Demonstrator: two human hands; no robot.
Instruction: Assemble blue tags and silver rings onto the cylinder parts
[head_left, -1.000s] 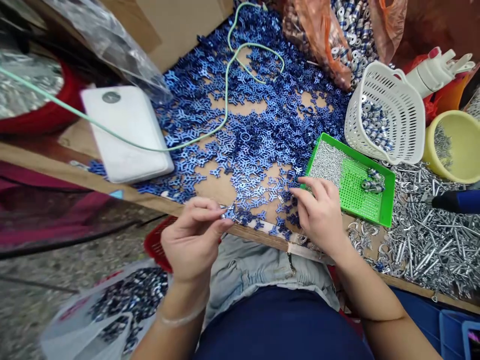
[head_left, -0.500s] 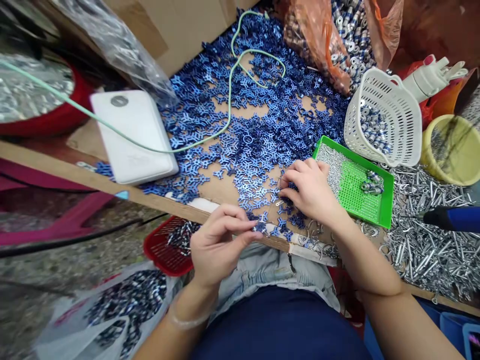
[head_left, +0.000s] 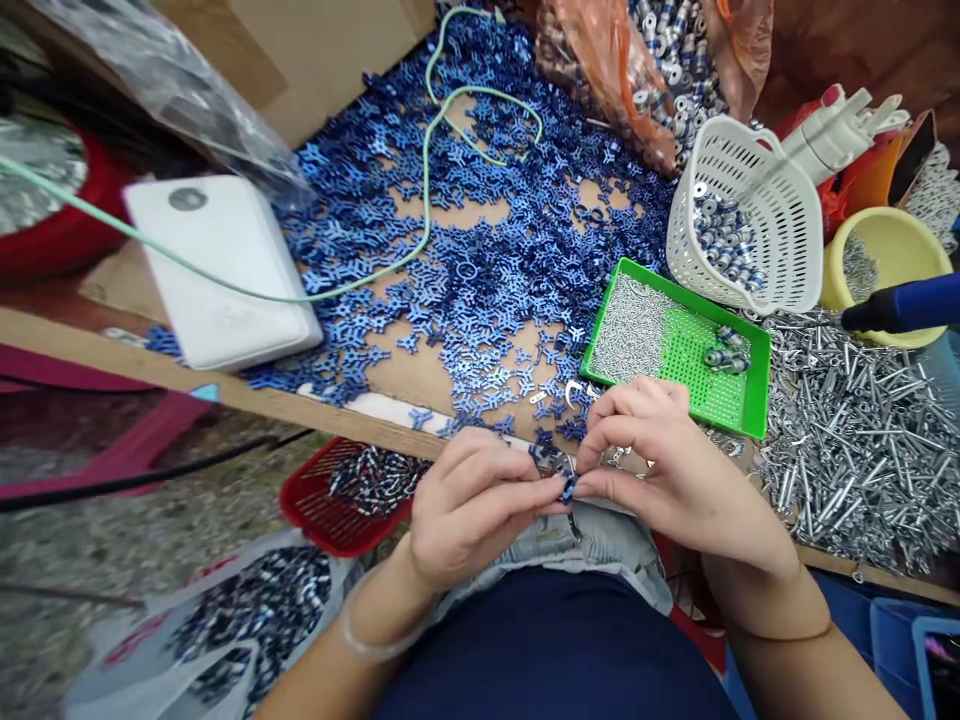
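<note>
My left hand (head_left: 480, 505) and my right hand (head_left: 652, 465) meet at the table's front edge, thumbs and fingers pinched together. Between their fingertips is a small blue metal piece (head_left: 568, 488), mostly covered, with a thin silvery bit beside it. Both hands appear to grip this piece. Beyond them, many loose blue three-armed metal pieces (head_left: 480, 340) spread over the tabletop. Just past my right hand lies a green tray (head_left: 756, 400) with tiny silver parts (head_left: 630, 330) and a few blue-and-silver cylinders (head_left: 727, 350).
A white basket (head_left: 787, 220) holds blue-and-silver cylinders. Silver pins (head_left: 847, 440) heap at the right, under a blue-handled tool (head_left: 900, 305). A white power bank (head_left: 225, 280) with a pale green cable (head_left: 426, 190) lies left. A red basket (head_left: 300, 510) sits below the table edge.
My right hand has come from among the blue pieces toward me and met my left hand, which has shifted slightly right. The view has turned a little, and the blue-handled tool hangs higher.
</note>
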